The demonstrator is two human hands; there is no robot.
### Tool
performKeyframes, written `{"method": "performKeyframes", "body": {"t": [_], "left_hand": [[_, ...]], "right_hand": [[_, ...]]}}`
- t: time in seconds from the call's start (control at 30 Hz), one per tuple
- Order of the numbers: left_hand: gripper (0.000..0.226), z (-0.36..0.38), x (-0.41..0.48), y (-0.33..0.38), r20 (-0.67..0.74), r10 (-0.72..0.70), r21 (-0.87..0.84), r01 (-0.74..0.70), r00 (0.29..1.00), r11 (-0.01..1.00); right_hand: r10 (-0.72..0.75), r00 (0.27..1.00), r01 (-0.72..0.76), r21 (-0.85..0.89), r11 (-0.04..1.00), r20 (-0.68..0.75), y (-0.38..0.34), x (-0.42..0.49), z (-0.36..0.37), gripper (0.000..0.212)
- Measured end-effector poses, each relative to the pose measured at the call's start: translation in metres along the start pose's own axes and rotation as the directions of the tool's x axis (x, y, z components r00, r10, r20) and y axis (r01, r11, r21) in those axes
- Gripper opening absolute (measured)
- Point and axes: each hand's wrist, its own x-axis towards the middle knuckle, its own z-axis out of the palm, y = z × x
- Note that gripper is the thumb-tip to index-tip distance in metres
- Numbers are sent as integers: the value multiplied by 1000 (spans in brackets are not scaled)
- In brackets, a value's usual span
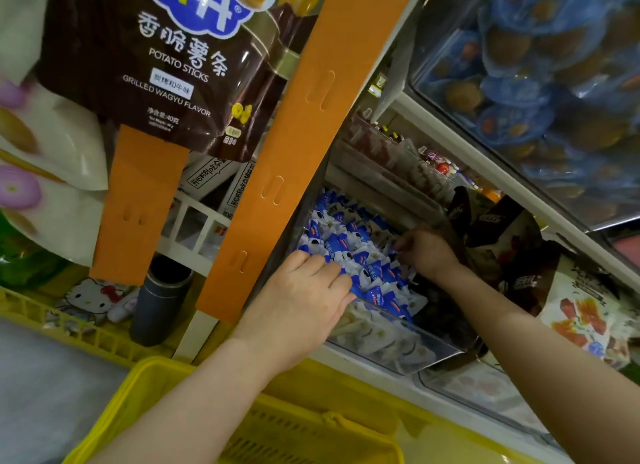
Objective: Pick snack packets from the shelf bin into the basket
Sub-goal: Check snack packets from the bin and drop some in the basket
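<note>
A clear plastic shelf bin [429, 346] holds several small blue-and-white snack packets [349, 242]. My left hand [304, 297] reaches into the near left part of the bin, fingers curled down onto the packets. My right hand [426, 252] is at the bin's right side, fingertips pinching among the packets there. Which packet each hand has is hidden by the fingers. The yellow basket [114, 404] sits below, under my left forearm, its handle [332, 420] lying across it.
An orange shelf post [294, 124] runs diagonally just left of the bin. A brown potato-sticks bag [166, 65] hangs at top left. Dark brown snack bags [498, 235] crowd the bin's right. A bin of blue packets [540, 93] sits above.
</note>
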Motion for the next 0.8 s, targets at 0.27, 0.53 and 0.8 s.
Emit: {"method": "performKeyframes", "body": {"t": [0.27, 0.53, 0.8], "left_hand": [[32, -13, 1, 9, 163, -86, -59, 96, 983, 994], [38, -30, -2, 60, 201, -543, -666, 520, 816, 535], [22, -42, -19, 84, 474, -616, -827, 558, 629, -67]], "right_hand": [[-194, 907, 262, 138, 955, -373, -27, -58, -37, 21], [-193, 875, 460, 637, 618, -445, -42, -154, -36, 15], [-213, 949, 295, 890, 348, -232, -29, -200, 16, 22]]}}
